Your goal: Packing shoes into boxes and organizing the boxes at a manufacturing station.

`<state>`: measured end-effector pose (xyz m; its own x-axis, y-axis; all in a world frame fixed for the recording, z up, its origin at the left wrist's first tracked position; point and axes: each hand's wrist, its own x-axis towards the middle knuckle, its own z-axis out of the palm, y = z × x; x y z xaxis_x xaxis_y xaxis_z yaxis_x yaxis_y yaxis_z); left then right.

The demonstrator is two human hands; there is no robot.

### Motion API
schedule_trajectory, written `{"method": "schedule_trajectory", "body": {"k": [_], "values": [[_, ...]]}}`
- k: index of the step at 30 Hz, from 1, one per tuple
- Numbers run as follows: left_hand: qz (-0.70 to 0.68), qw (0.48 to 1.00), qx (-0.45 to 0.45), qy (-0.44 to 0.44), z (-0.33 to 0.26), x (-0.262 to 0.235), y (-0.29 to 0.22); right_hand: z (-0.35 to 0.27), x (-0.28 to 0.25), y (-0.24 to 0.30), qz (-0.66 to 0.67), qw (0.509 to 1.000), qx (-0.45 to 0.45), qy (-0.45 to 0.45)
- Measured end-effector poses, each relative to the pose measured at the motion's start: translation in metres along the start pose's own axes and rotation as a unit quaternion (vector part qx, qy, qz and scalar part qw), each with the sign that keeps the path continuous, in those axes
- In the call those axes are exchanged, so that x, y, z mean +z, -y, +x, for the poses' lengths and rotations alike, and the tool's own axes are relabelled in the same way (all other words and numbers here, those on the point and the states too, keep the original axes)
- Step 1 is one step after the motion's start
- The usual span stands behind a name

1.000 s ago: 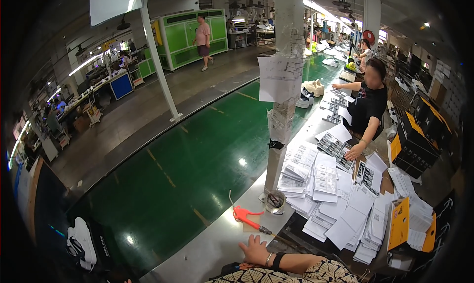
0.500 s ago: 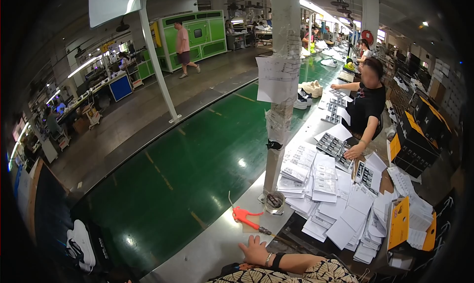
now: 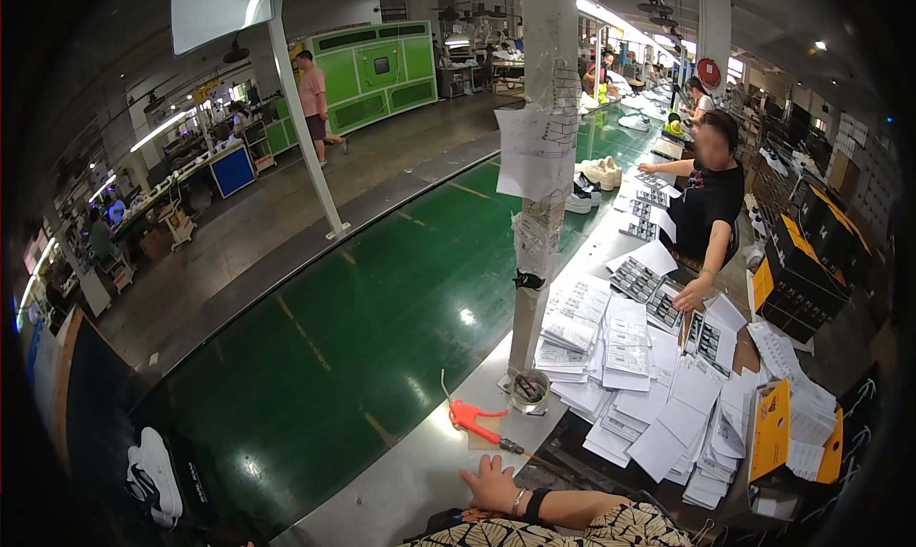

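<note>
My right hand point(image 3: 494, 488) rests palm down with its fingers spread on the metal edge of the bench, holding nothing. A bracelet and a dark band circle its wrist. Just beyond the fingers lies a red air blow gun point(image 3: 472, 421) with a thin bent nozzle and a hose fitting. Beside it, at the foot of the post, stands a clear round jar point(image 3: 530, 391) with dark things inside. My left hand does not show. At the lower left, a pair of black-and-white sneakers point(image 3: 156, 476) sits by the near end of the belt.
A green conveyor belt point(image 3: 315, 356) runs away beyond the bench, and a wrapped post point(image 3: 530, 337) rises beside it. Stacked paper sheets point(image 3: 625, 342) and an orange box point(image 3: 771, 432) crowd the right. A co-worker point(image 3: 711, 194) in black reaches over sheets of labels.
The co-worker's near hand has shifted slightly right over the label sheets. In the far aisle, a walking person has moved left. The sneakers have slid slightly left. My right hand stays in place.
</note>
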<state>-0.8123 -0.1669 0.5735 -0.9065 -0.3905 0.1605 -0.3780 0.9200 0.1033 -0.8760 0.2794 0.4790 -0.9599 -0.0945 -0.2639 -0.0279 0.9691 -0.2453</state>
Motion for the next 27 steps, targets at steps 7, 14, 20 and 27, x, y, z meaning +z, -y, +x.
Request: {"method": "schedule_trajectory", "body": {"k": [7,14,20,27], "values": [[-0.002,1.0,-0.002,-0.005,-0.001,0.001,0.0,0.0,0.001,0.0,-0.007,1.0,-0.002,-0.006],[-0.012,1.0,0.007,-0.013,0.0,0.005,0.003,0.001,0.007,-0.001,-0.011,1.0,-0.002,-0.019],[0.0,1.0,0.004,-0.012,-0.001,0.007,0.008,0.001,0.008,-0.001,-0.008,1.0,-0.003,-0.023],[-0.003,1.0,-0.005,0.0,0.001,0.01,0.008,0.001,0.011,-0.002,-0.014,0.999,-0.003,-0.039]]}}
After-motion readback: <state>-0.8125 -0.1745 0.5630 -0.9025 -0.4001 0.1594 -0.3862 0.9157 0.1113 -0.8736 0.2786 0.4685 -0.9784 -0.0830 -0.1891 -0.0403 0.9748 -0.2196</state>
